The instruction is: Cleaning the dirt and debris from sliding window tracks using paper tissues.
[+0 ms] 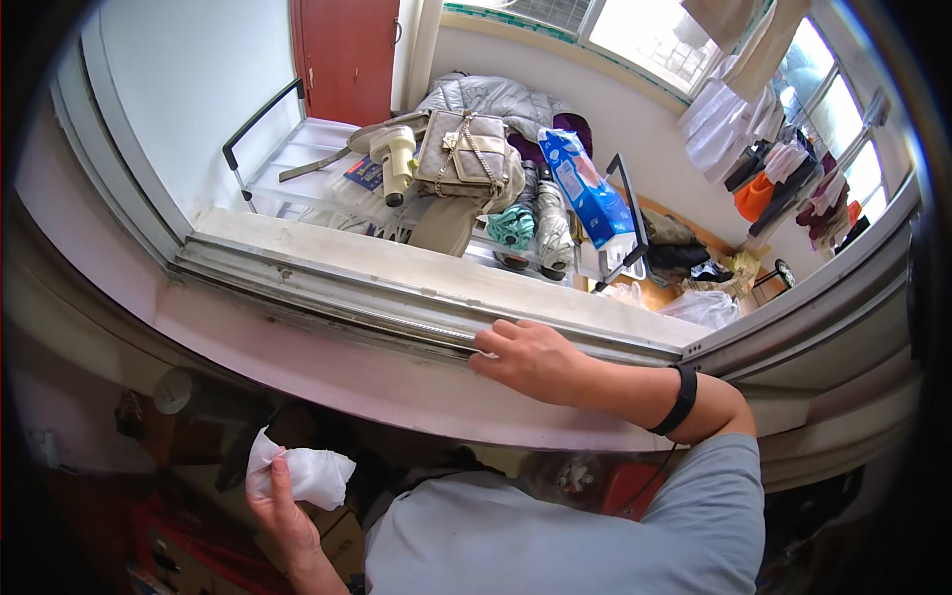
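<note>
My right hand (531,357) rests on the metal window track (327,288), fingers curled over its inner rail, with a bit of white cloth or tissue peeking out under the fingertips. A black band (680,399) circles that wrist. My left hand (283,506) hangs low at the lower left, below the sill, and grips a crumpled white wipe (302,474). The pale pink sill ledge (327,372) runs below the track.
Beyond the window stands a white rack (297,159) loaded with a beige handbag (466,154), a cream hair dryer (397,164), a blue packet (585,188), folded umbrellas and a grey jacket. Clothes hang at the right by bright windows. A red door (347,55) is at the back.
</note>
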A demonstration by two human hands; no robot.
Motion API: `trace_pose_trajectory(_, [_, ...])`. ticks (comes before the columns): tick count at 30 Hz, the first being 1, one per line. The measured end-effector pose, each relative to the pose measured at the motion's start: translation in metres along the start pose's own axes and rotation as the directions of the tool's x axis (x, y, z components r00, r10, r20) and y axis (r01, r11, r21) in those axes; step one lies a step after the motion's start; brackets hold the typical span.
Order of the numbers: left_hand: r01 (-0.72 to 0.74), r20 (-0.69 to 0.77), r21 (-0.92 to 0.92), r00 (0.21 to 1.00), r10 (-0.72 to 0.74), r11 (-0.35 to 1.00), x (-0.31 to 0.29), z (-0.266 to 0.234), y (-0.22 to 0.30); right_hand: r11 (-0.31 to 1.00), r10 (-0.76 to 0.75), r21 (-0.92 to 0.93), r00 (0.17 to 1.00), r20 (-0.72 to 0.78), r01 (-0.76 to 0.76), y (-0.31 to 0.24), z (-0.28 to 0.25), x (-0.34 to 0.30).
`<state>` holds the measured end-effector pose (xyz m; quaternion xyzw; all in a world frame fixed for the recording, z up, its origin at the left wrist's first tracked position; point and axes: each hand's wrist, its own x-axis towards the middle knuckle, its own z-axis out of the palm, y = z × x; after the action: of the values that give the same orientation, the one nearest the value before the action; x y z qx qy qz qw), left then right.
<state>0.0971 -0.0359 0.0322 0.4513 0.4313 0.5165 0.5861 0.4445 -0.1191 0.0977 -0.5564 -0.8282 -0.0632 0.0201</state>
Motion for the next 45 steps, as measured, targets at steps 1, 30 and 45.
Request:
trace_pose_trajectory(1, [0.002, 0.008, -0.003, 1.0, -0.002, 1.0, 0.0, 0.001, 0.001, 1.0, -0.003, -0.002, 1.0, 0.003, 0.003, 0.001, 0.0, -0.001])
trace_pose_trajectory(30, [-0.056, 0.049, -0.009, 0.997, 0.056, 0.998, -0.001, 0.013, 0.005, 0.998, -0.014, -0.07, 0.999, -0.053, 0.011, 0.004, 0.012, 0.006])
trace_pose_trajectory(45, [-0.049, 0.038, 0.002, 0.998, 0.049, 0.999, 0.001, 0.003, 0.012, 0.984, 0.037, -0.161, 0.973, -0.23, -0.076, -0.005, 0.023, -0.015])
